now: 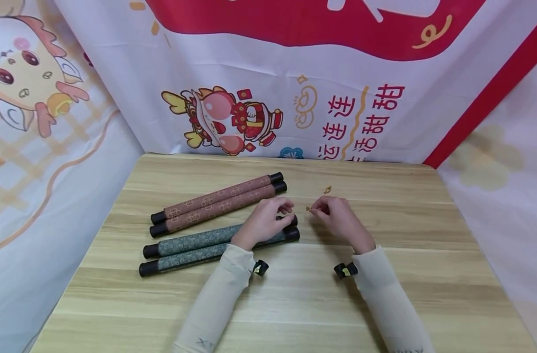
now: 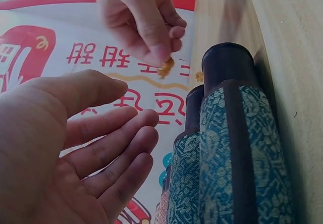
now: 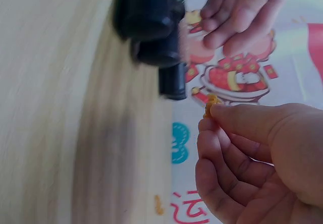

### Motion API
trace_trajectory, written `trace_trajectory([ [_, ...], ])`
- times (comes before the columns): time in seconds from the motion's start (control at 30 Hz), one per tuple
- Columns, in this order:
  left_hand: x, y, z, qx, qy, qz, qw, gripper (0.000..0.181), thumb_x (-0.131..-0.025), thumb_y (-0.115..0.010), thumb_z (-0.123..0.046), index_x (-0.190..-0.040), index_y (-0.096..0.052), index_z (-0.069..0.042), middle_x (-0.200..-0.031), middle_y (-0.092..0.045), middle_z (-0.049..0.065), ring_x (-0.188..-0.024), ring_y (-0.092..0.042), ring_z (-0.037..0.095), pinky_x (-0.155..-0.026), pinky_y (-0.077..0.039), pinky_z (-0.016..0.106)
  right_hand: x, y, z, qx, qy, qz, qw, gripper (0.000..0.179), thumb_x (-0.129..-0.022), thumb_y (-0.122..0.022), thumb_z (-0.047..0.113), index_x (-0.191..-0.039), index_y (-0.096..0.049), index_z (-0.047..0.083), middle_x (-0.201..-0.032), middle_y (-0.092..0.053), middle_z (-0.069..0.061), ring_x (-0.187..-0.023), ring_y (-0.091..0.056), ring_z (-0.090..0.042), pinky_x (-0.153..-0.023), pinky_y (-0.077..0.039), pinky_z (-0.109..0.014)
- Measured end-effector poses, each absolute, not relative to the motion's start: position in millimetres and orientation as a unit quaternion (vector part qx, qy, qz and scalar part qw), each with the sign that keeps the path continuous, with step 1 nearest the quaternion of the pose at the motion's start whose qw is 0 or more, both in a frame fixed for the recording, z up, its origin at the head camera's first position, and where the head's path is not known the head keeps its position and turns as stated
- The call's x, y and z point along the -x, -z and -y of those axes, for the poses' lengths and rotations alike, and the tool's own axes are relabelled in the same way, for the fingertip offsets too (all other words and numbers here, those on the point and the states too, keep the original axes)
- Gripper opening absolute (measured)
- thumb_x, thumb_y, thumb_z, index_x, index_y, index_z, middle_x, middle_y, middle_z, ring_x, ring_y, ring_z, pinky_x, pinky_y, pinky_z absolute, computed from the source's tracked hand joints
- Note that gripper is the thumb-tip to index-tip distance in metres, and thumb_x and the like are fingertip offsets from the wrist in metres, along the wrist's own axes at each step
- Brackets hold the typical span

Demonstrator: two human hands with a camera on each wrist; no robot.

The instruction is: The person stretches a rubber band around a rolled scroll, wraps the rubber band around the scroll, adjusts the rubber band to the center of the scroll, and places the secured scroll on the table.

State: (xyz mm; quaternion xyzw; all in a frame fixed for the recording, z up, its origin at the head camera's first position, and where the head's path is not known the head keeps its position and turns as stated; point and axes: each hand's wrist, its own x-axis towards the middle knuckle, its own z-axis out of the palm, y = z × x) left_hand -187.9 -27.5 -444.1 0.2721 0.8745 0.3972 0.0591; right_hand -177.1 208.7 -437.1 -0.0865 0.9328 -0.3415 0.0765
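Observation:
My right hand (image 1: 339,219) pinches a small gold-yellow piece (image 3: 211,103) between thumb and forefinger, right of the scroll ends; the fingertips hide part of it. Facing it, my left hand (image 1: 265,219) holds nothing, its fingers loosely bent and spread from the thumb in the left wrist view. That hand hovers over the right end of two rolled green scrolls (image 1: 200,241), overlapping them in the head view. The green scrolls have a floral pattern and black end caps (image 2: 229,65). Another small gold-yellow piece (image 1: 328,189) lies on the table behind my right hand.
Two rolled reddish-brown scrolls (image 1: 220,201) with black caps lie side by side behind the green ones, at a similar slant. The wooden table (image 1: 409,284) ends at a white printed cloth (image 1: 251,59) hanging along the back; more cloth hangs at both sides.

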Motion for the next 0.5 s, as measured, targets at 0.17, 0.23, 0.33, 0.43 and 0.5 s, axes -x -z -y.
trace_trajectory([
  [0.17,187,443,27,-0.280,-0.399,-0.870,0.075,0.028,-0.103,-0.069,-0.017,-0.126,-0.071,-0.002,-0.112,-0.078,0.007,-0.103,-0.074,0.019,-0.094,-0.060,0.039,167,427,-202,0.105,0.357,-0.926,0.067,0.017,-0.105,-0.068,0.020,-0.109,-0.076,0.006,-0.100,-0.076,-0.010,-0.084,-0.065,-0.018,-0.073,-0.056,-0.031],
  [0.23,187,442,27,-0.289,-0.399,-0.867,0.082,0.027,-0.104,-0.068,-0.017,-0.125,-0.072,-0.001,-0.110,-0.078,0.006,-0.101,-0.073,0.018,-0.093,-0.060,0.037,163,425,-200,0.111,0.359,-0.924,0.066,0.016,-0.105,-0.068,0.019,-0.109,-0.076,0.006,-0.100,-0.076,-0.010,-0.084,-0.065,-0.017,-0.074,-0.057,-0.031],
  [0.33,186,442,26,-0.303,-0.393,-0.865,0.082,0.023,-0.104,-0.067,-0.016,-0.123,-0.073,-0.003,-0.109,-0.077,0.004,-0.100,-0.072,0.016,-0.092,-0.060,0.035,159,425,-199,0.123,0.362,-0.922,0.065,0.014,-0.104,-0.069,0.019,-0.107,-0.076,0.007,-0.098,-0.076,-0.008,-0.084,-0.066,-0.016,-0.073,-0.057,-0.029],
  [0.43,185,442,25,-0.314,-0.390,-0.862,0.077,0.019,-0.104,-0.068,-0.016,-0.119,-0.074,-0.006,-0.107,-0.077,0.004,-0.098,-0.072,0.015,-0.090,-0.061,0.034,157,426,-198,0.133,0.364,-0.920,0.059,0.011,-0.104,-0.070,0.018,-0.105,-0.076,0.009,-0.097,-0.075,-0.006,-0.084,-0.066,-0.015,-0.074,-0.057,-0.028],
  [0.5,185,442,24,-0.317,-0.390,-0.861,0.075,0.017,-0.104,-0.068,-0.016,-0.117,-0.074,-0.007,-0.107,-0.077,0.004,-0.096,-0.072,0.015,-0.090,-0.061,0.034,156,426,-197,0.136,0.364,-0.920,0.055,0.010,-0.103,-0.070,0.018,-0.104,-0.076,0.010,-0.096,-0.075,-0.004,-0.084,-0.066,-0.015,-0.075,-0.057,-0.029],
])
